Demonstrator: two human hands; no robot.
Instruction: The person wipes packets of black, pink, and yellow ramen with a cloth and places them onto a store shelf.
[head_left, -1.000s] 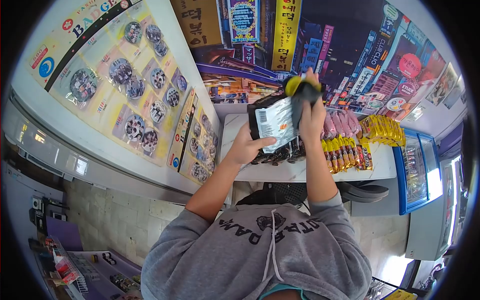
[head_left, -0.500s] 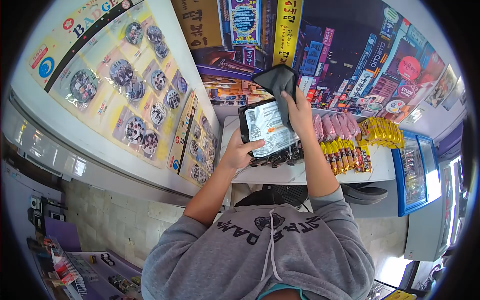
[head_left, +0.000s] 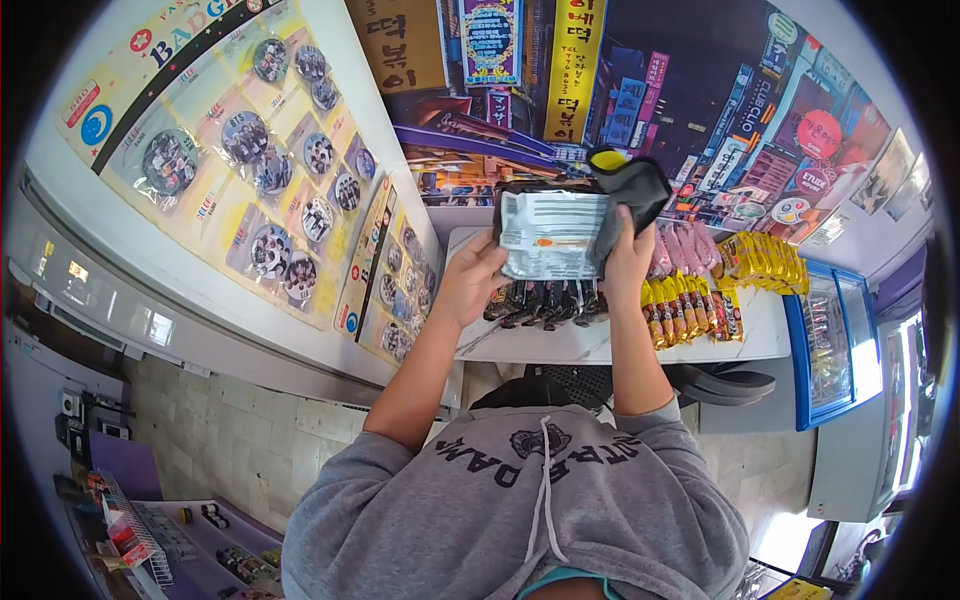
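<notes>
Head view, my only feed. Packet [head_left: 552,238] held up over the tabletop [head_left: 520,345], pale printed face toward me. Left hand [head_left: 470,280]: fingers closed on the packet's left edge, thumb over the front. I read that edge grip as steadying it while leaving the print uncovered. Right hand [head_left: 630,258]: fingers narrowed on a dark cloth [head_left: 638,190], which overlaps the packet's right side; folded part stands above, yellow showing at the top. Whether those fingers also pinch the packet, I can't tell. Below, on the tabletop: row of black packets [head_left: 545,308]; pink packets [head_left: 690,248] and yellow packets [head_left: 765,262] to the right, grouped by colour, probably to keep kinds apart.
</notes>
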